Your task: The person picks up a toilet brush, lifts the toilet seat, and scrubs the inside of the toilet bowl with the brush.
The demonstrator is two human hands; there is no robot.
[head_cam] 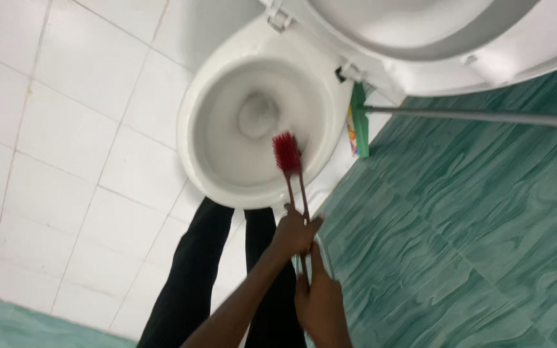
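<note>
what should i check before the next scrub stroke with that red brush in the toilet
1. Brush head in the bowl: ok. The red brush has its bristles against the inner wall of the toilet bowl.
2. Grip on the handle: ok. The left hand wraps the thin handle up high; the right hand holds lower down.
3. Seat and lid out of the way: ok. The lid is raised clear of the bowl.
4. Legs clear of the rim: ok. The black trouser legs stand just short of the bowl's front.
5. Green mop beside the bowl: ok, it rests apart from the brush.
6. Bowl clean: cannot tell, picture is blurred.
</note>
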